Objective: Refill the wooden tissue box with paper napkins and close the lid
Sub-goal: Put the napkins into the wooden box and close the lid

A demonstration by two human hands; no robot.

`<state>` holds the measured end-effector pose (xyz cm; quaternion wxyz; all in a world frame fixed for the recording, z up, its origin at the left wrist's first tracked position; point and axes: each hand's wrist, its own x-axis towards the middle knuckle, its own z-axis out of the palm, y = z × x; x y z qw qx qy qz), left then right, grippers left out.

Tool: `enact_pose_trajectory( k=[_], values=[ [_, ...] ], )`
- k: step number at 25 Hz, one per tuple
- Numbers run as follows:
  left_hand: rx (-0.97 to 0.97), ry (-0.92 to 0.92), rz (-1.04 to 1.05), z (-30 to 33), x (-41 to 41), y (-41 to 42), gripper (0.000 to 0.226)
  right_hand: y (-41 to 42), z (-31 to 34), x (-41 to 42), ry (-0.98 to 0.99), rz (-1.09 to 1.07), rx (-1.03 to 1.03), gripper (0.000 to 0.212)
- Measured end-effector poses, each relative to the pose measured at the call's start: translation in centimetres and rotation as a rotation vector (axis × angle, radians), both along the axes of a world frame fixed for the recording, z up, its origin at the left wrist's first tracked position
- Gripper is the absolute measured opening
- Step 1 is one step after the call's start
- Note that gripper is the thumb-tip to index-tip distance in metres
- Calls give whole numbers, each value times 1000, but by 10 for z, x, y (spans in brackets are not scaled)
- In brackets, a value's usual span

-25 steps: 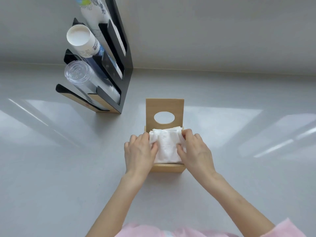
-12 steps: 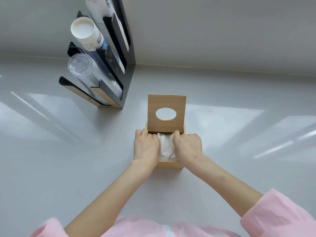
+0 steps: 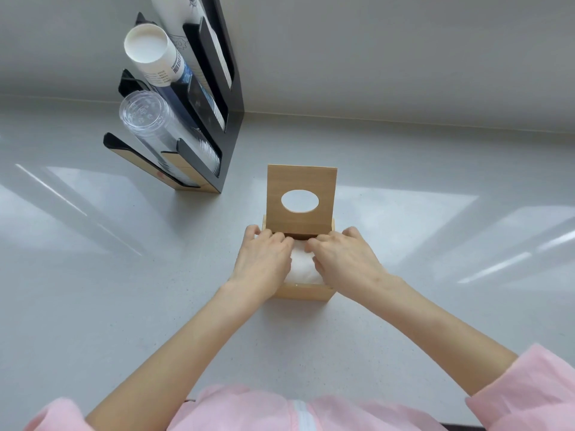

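The wooden tissue box (image 3: 306,292) stands in the middle of the grey counter. Its lid (image 3: 301,178), with an oval hole, is raised upright at the far side. A stack of white paper napkins (image 3: 303,270) sits inside the box, its top just below the rim. My left hand (image 3: 264,259) presses on the napkins' left side and my right hand (image 3: 342,259) on their right side. The fingertips of both hands curl down near the foot of the lid. Most of the stack is hidden under my hands.
A black cup rack (image 3: 231,126) stands at the back left, holding a sleeve of white paper cups (image 3: 149,49) and a sleeve of clear plastic cups (image 3: 144,116). A pale wall runs behind the counter (image 3: 93,275). Pink sleeves fill the bottom edge.
The napkins, earlier bunched above the rim, have been pushed down into the box. Both hands have slid forward over them towards the lid.
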<state>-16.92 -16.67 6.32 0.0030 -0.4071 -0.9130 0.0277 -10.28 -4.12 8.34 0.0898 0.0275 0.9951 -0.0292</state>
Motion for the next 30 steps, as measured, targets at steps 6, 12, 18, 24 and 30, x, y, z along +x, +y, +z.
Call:
enact_pose_trajectory(
  k=[6,12,18,24,30],
  values=[
    [-392,-282,-135,-7,-16,4,33,-1,-11,-13,-413,121,234,27],
    [-295,-375,-125,-2,-16,4,32,3,-6,-16,-394,82,88,33],
    [398,-397,10,22,-33,-9,31,44,29,-20,248,-276,-556,24],
    [594,-228,116,32,-70,5,47,59,18,-50,284,-579,-899,50],
    [781,-523,278,25,-93,20,31,54,8,-68,289,-610,-1014,35]
  ],
)
